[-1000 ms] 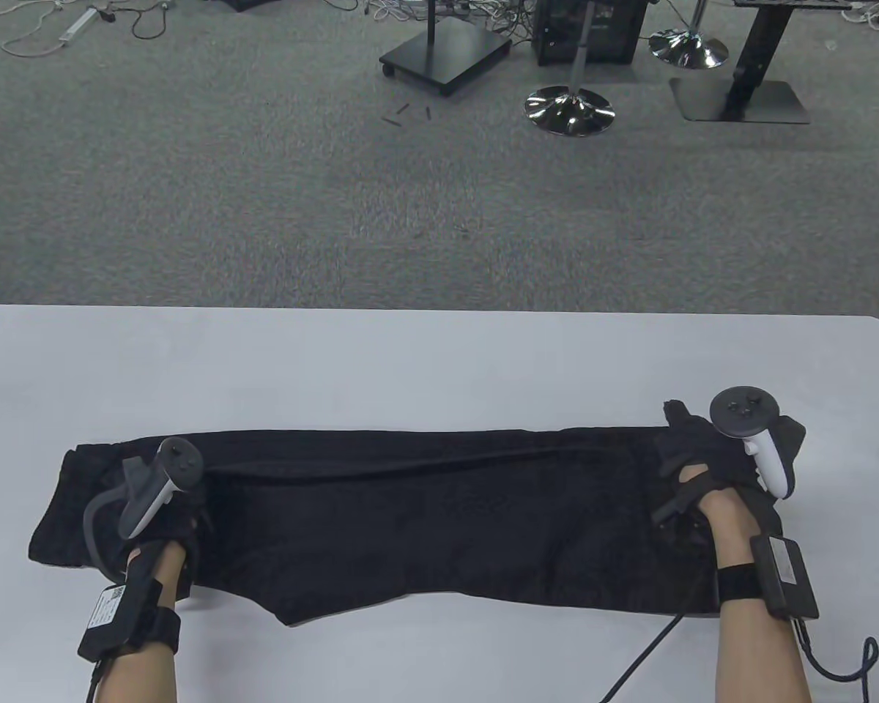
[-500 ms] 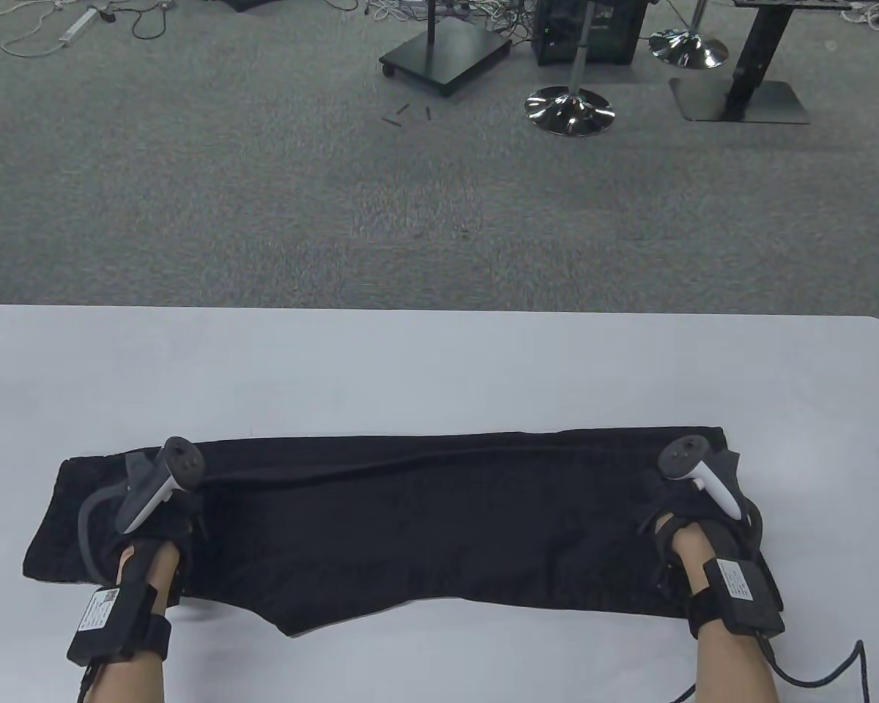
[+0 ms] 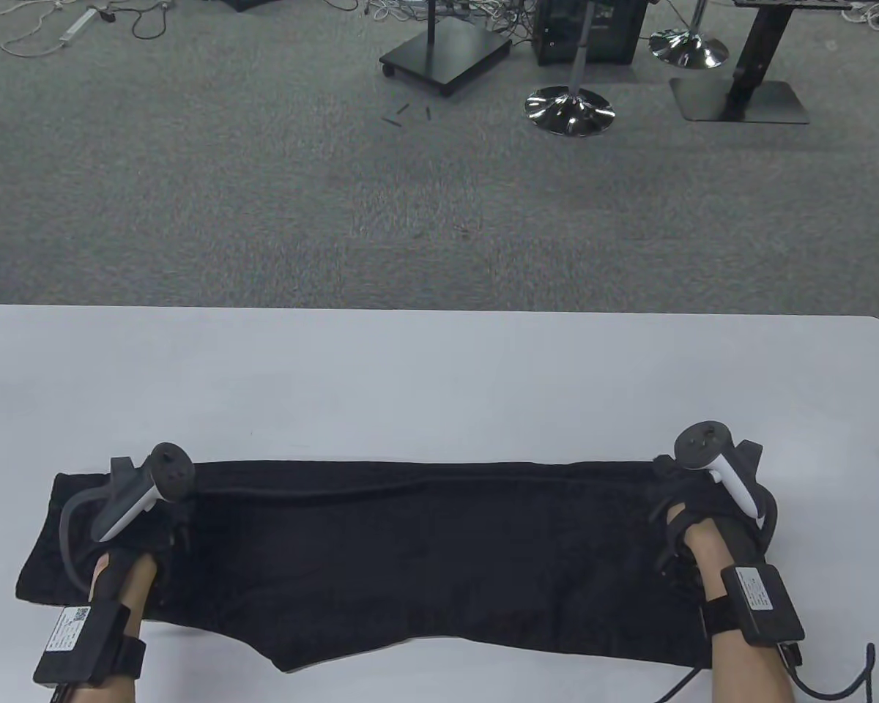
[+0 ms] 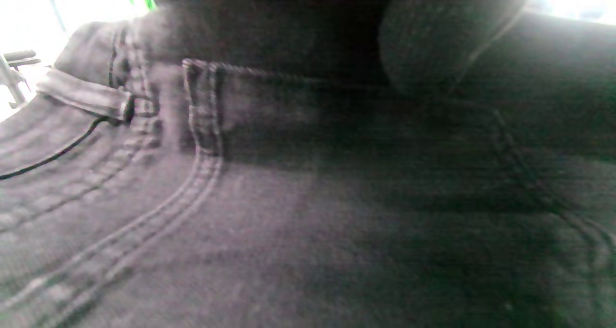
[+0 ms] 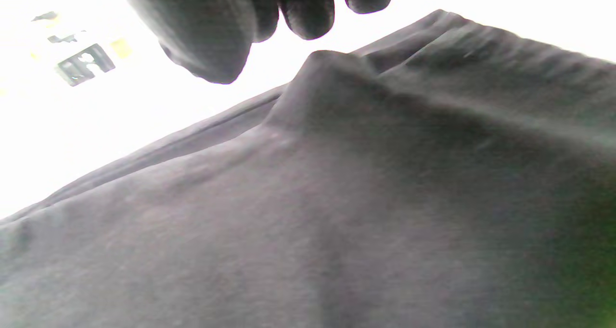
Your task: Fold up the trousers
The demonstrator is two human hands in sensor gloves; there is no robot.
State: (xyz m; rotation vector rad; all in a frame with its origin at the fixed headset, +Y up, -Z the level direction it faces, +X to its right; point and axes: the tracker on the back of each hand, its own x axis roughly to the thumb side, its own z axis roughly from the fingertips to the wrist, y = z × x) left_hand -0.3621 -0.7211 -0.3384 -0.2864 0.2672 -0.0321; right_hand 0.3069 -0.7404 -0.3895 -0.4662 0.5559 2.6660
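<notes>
Black trousers (image 3: 425, 542) lie lengthwise across the white table (image 3: 439, 381) near its front edge, with one leg folded over the other. My left hand (image 3: 165, 516) rests on the waist end at the left. The left wrist view shows pocket stitching and a belt loop on the trousers (image 4: 288, 222), with one gloved finger (image 4: 433, 34) lying on the fabric. I cannot see whether that hand grips. My right hand (image 3: 696, 494) is over the cuff end at the right. In the right wrist view its fingers (image 5: 211, 34) hang just above the fabric (image 5: 337, 212), holding nothing.
Bare table top lies beyond the trousers, up to the far edge (image 3: 439, 311). A black cable (image 3: 835, 685) trails from my right wrist at the front right. Beyond the table, on the carpet, are chair bases (image 3: 569, 110) and stands.
My right hand has lowered the raised cuff end onto the table. Both hands and the trousers have slid toward the front edge. The trousers now lie flatter and straighter.
</notes>
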